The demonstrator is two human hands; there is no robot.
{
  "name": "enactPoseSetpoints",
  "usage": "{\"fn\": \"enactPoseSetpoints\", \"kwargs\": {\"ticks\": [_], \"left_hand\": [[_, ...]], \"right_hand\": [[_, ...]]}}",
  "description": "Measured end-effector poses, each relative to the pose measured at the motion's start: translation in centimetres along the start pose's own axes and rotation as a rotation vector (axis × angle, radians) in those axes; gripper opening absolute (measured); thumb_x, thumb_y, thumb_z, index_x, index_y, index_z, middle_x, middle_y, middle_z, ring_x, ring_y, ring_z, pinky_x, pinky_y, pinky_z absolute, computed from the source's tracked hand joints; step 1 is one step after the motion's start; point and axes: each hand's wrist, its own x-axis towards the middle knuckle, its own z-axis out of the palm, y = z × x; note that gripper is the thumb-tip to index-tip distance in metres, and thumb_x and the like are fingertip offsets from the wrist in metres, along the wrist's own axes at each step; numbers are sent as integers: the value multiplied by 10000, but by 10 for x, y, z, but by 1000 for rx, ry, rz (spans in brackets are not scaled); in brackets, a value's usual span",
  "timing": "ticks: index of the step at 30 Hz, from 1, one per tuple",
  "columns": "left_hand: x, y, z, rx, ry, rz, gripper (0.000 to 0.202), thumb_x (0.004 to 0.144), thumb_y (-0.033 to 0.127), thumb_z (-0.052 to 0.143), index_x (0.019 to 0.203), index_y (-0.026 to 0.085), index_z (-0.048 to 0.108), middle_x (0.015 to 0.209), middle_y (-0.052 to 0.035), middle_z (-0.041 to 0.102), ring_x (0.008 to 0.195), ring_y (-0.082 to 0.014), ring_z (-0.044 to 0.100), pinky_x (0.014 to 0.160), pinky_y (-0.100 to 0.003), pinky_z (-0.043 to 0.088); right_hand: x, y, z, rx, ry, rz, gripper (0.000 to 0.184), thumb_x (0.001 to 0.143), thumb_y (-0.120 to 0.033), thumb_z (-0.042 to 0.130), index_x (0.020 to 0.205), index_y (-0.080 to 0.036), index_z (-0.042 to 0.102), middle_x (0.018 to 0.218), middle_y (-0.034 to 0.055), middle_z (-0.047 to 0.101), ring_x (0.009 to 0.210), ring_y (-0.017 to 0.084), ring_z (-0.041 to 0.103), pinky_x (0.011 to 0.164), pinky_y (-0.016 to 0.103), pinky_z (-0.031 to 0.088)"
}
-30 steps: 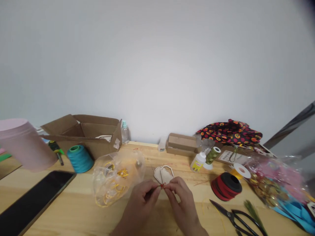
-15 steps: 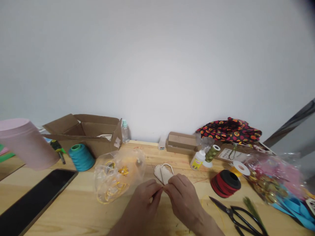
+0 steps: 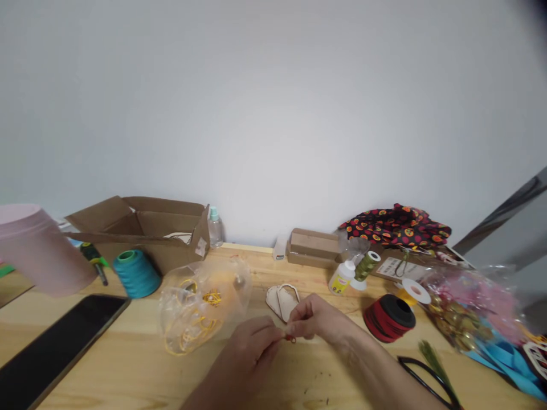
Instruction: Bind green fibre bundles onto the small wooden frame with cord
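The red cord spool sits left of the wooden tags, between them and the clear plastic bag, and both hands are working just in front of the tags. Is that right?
Not quite: the head view shows the red cord spool to the right of the wooden tags, not between them and the clear plastic bag. The rest stands: the left hand and right hand are working just in front of the tags.
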Motion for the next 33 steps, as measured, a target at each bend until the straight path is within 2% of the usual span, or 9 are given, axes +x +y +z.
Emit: {"fn": "enactPoseSetpoints", "kwargs": {"ticks": [3, 8, 11, 14, 17, 21, 25, 28, 33], "left_hand": [[-3, -3, 3, 40, 83, 43, 162, 755, 124, 484, 780, 195, 628, 646, -42, 605, 605, -141, 541, 565, -210, 395], [-5, -2, 3, 29, 203, 84, 206, 735, 81, 497, 827, 207, 631, 619, -35, 588, 582, -133, 528, 537, -196, 394], [-1, 1, 3, -73, 269, 17, 207, 733, 88, 497, 816, 216, 637, 595, -18, 568, 562, -125, 524, 522, -188, 396], [4, 3, 5, -216, 293, -120, 146, 730, 139, 518, 707, 196, 651, 543, 1, 524, 509, -110, 496, 479, -181, 375], [8, 3, 6, -373, 286, -287, 151, 723, 213, 538, 630, 170, 650, 524, 7, 500, 502, -109, 472, 476, -194, 358], [12, 2, 8, -692, 258, -524, 223, 682, 324, 582, 573, 135, 634, 447, 38, 422, 443, -78, 368, 430, -193, 281], [14, -1, 11, -1096, 246, -707, 290, 593, 398, 642, 563, 110, 627, 376, 103, 217, 370, -31, 164, 373, -182, 124], [14, -2, 12, -1240, 233, -763, 241, 567, 339, 674, 577, 102, 631, 389, 112, 202, 374, -22, 146, 374, -174, 116], [14, -1, 14, -1386, 84, -754, 181, 602, 248, 656, 528, 97, 589, 391, 107, 221, 372, -15, 126, 363, -157, 94]], "right_hand": [[1, 12, 2, 329, -72, 116, 126, 544, -134, 677, 479, -100, 575, 424, -32, 487, 371, 17, 305, 366, 156, 129], [-3, 22, 15, 552, -155, 179, 157, 543, -173, 669, 577, -105, 532, 502, -64, 360, 392, 0, 241, 359, 113, 109], [-4, 24, 27, 696, -113, 112, 170, 544, -171, 674, 645, -105, 555, 533, -60, 351, 421, 3, 261, 357, 98, 121], [0, 25, 37, 750, 26, 4, 188, 530, -191, 705, 617, -101, 564, 514, -59, 362, 415, 9, 241, 349, 117, 106], [4, 29, 44, 500, 266, -175, 235, 550, -305, 702, 544, -121, 556, 442, -80, 326, 390, 22, 196, 351, 149, 125], [0, 29, 43, -38, 474, -509, 204, 638, -316, 633, 533, -143, 606, 525, -22, 456, 496, 81, 379, 454, 197, 299], [-9, 25, 31, -292, 534, -643, 204, 747, -284, 528, 640, -172, 661, 594, 11, 522, 547, 115, 459, 500, 221, 360], [-9, 25, 23, -372, 530, -708, 173, 762, -253, 510, 761, -198, 674, 656, 27, 563, 571, 122, 488, 508, 224, 383], [-4, 27, 21, -397, 493, -700, 144, 707, -178, 567, 788, -211, 682, 670, 19, 572, 578, 115, 483, 503, 219, 377]]}}
